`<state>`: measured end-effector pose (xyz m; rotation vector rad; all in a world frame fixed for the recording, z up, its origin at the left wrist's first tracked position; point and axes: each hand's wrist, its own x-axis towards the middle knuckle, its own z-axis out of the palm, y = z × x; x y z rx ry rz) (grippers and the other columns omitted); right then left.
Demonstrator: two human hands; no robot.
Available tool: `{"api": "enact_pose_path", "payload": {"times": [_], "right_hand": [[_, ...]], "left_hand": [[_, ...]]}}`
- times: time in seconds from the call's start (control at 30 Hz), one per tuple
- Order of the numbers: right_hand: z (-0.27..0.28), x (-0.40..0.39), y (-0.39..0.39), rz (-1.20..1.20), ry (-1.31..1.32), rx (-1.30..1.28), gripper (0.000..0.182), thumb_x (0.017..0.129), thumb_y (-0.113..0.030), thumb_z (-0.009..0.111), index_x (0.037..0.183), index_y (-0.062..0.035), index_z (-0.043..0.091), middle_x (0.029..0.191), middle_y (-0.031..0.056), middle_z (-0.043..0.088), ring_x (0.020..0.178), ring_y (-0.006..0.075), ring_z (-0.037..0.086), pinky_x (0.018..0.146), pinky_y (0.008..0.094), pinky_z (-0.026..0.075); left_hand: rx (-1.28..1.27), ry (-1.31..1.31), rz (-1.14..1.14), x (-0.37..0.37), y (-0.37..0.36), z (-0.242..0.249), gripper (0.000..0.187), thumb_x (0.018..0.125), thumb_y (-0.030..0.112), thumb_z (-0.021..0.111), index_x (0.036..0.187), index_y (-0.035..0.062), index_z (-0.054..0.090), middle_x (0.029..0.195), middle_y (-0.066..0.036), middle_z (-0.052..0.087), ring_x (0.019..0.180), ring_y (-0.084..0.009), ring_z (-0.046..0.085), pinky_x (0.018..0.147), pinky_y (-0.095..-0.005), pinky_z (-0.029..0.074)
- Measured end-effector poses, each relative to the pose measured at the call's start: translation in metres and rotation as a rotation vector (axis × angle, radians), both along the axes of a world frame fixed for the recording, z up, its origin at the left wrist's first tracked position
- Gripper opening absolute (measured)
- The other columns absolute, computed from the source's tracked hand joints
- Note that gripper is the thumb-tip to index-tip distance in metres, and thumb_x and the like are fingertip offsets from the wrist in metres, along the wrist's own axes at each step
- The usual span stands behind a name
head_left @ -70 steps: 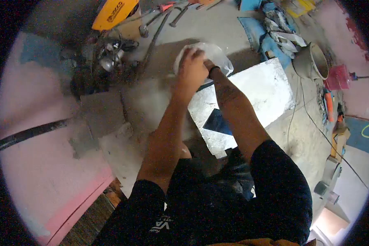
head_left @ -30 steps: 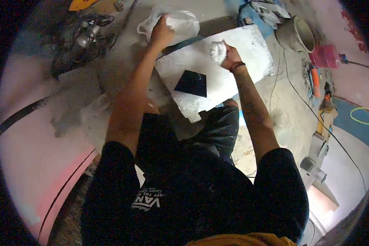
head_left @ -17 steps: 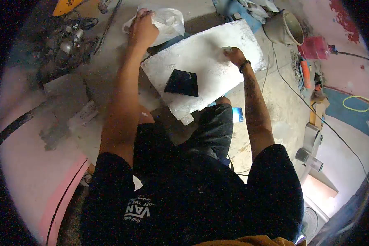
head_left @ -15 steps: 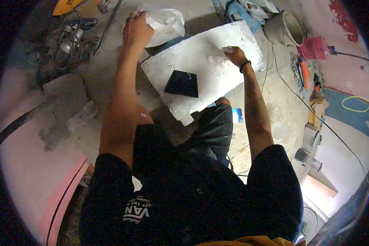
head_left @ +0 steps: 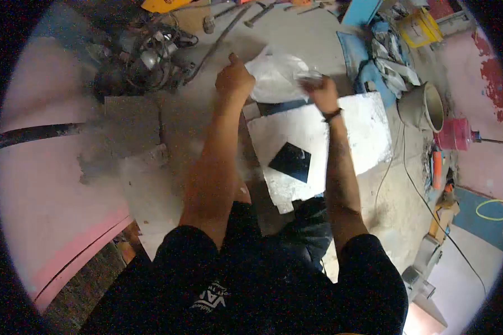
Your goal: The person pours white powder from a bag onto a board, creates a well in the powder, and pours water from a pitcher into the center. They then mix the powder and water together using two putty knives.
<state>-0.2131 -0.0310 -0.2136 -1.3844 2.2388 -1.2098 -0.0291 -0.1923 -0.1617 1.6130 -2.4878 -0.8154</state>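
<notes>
My left hand [head_left: 236, 82] is closed on the left edge of a white, translucent plastic bag [head_left: 278, 77], its thumb pointing up. At the bag's right side is my right hand [head_left: 324, 95], fingers bent and blurred around something pale and thin; I cannot tell what it is. A dark band circles that wrist. Below the bag lies a white foam slab [head_left: 363, 125] with rough, chipped edges, and my right forearm crosses over it. On the slab's left part rests a flat black square tile [head_left: 292, 162].
Tangled cables and a metal tool [head_left: 153, 58] lie at the upper left, near hammers [head_left: 257, 15]. To the right stand a grey bucket [head_left: 422, 109], a yellow bucket [head_left: 419, 29] and a pink bottle [head_left: 452, 134]. A thin cable [head_left: 416, 181] runs along the floor.
The view has shifted, so the slab and tile appear lower and further right. My right hand has gone from over the slab to the bag's right side. My left hand still holds the bag.
</notes>
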Motion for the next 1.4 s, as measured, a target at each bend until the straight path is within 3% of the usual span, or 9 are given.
{"api": "enact_pose_path", "payload": {"times": [0.1,0.23,0.47,0.93,1.13,1.2,1.27,1.3,1.4], "right_hand": [[0.010,0.044,-0.083,-0.019,0.116,0.183,0.033,0.066,-0.028,0.062,0.081,0.0010,0.060,0.088,0.0207,0.060,0.082,0.0340,0.059,0.074,0.0384,0.047],[-0.055,0.028,-0.144,0.096,0.271,0.807,0.030,0.069,-0.024,0.049,0.084,-0.0002,0.061,0.089,0.0203,0.060,0.087,0.0328,0.057,0.080,0.0367,0.045],[-0.128,0.011,-0.146,0.269,0.532,0.706,0.038,0.082,-0.029,0.043,0.112,-0.0079,0.052,0.100,0.0194,0.056,0.096,0.0314,0.053,0.082,0.0361,0.044],[-0.212,-0.019,-0.144,0.377,0.068,0.421,0.049,0.074,-0.027,0.055,0.118,-0.0076,0.045,0.100,0.0201,0.056,0.095,0.0340,0.052,0.081,0.0367,0.044],[-0.308,-0.067,-0.145,0.527,-0.257,0.184,0.056,0.071,-0.027,0.059,0.121,-0.0074,0.042,0.100,0.0204,0.056,0.095,0.0351,0.052,0.081,0.0369,0.044],[-0.254,-0.060,-0.133,0.465,-0.313,0.281,0.063,0.067,-0.026,0.065,0.122,-0.0074,0.041,0.100,0.0213,0.055,0.094,0.0359,0.052,0.081,0.0370,0.044],[-0.191,-0.041,-0.117,0.455,0.285,0.388,0.068,0.062,-0.030,0.069,0.121,-0.0070,0.042,0.100,0.0216,0.055,0.092,0.0345,0.054,0.080,0.0372,0.044],[-0.210,-0.049,-0.123,0.456,0.284,0.391,0.068,0.062,-0.030,0.069,0.121,-0.0070,0.042,0.100,0.0216,0.055,0.092,0.0345,0.054,0.080,0.0372,0.044],[-0.226,-0.055,-0.133,0.343,-0.436,0.351,0.068,0.061,-0.028,0.070,0.119,-0.0060,0.043,0.104,0.0197,0.055,0.092,0.0330,0.054,0.080,0.0368,0.044]], "left_hand": [[-0.081,0.098,0.004,0.003,0.000,0.004,0.059,0.070,0.010,0.050,0.124,0.0011,0.029,0.102,-0.024,0.054,0.096,-0.0367,0.053,0.083,-0.0401,0.043],[-0.105,0.277,0.072,0.013,-0.002,0.013,0.055,0.069,0.008,0.051,0.121,0.0014,0.033,0.100,-0.024,0.054,0.095,-0.0379,0.053,0.083,-0.0424,0.041],[0.051,0.544,0.024,0.013,0.003,0.028,0.056,0.069,0.007,0.060,0.118,0.0017,0.035,0.096,-0.021,0.057,0.092,-0.0366,0.054,0.081,-0.0421,0.041],[-0.040,0.605,-0.006,0.003,-0.004,-0.002,0.060,0.064,0.005,0.066,0.116,0.0001,0.037,0.083,-0.015,0.061,0.075,-0.0275,0.060,0.074,-0.0365,0.045],[-0.072,0.485,0.020,0.006,-0.005,0.006,0.061,0.065,0.008,0.066,0.118,0.0025,0.037,0.094,-0.020,0.057,0.086,-0.0312,0.057,0.078,-0.0392,0.044],[0.029,0.478,-0.019,0.006,-0.009,0.001,0.052,0.068,0.009,0.055,0.116,0.0003,0.036,0.106,-0.025,0.051,0.099,-0.0378,0.050,0.085,-0.0424,0.039],[0.056,0.472,-0.015,0.007,-0.006,0.009,0.051,0.068,0.010,0.055,0.115,0.0008,0.037,0.108,-0.025,0.050,0.099,-0.0376,0.049,0.086,-0.0423,0.039],[0.078,0.464,-0.016,0.007,-0.005,0.010,0.051,0.068,0.010,0.054,0.115,0.0013,0.037,0.110,-0.025,0.049,0.100,-0.0374,0.049,0.086,-0.0421,0.038],[-0.074,0.529,0.026,0.001,-0.010,-0.007,0.049,0.067,0.010,0.055,0.113,0.0023,0.039,0.106,-0.024,0.052,0.097,-0.0374,0.051,0.084,-0.0422,0.040]]}}
